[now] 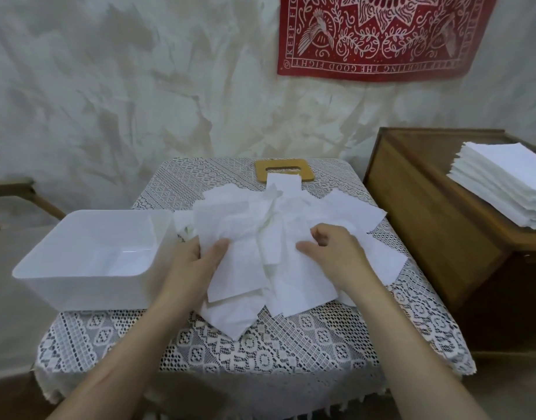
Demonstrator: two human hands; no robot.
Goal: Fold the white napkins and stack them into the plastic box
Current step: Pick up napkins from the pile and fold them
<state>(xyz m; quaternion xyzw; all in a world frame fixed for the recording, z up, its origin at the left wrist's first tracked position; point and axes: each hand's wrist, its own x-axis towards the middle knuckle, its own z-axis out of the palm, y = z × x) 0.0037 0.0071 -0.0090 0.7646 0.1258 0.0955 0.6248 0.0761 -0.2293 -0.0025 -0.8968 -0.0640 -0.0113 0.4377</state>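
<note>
Forearms reach in from near edge over lace tablecloth (pixel 260 353); left hand (pixel 197 253) pinches left side of loose white napkins (pixel 291 277), thumb on top, while right hand (pixel 333 253) curls fingers on right side, pinching a sheet. Heap lies directly under both hands at table centre, spread left to right, crumpled ridge running near to far between them. Translucent plastic box (pixel 79 286), nothing visible inside, sits just left of heap; left hand nearer it.

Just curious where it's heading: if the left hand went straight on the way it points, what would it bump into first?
The crumpled middle of the napkin pile, which the left hand grips at its near edge; depth is hard to judge.
</note>
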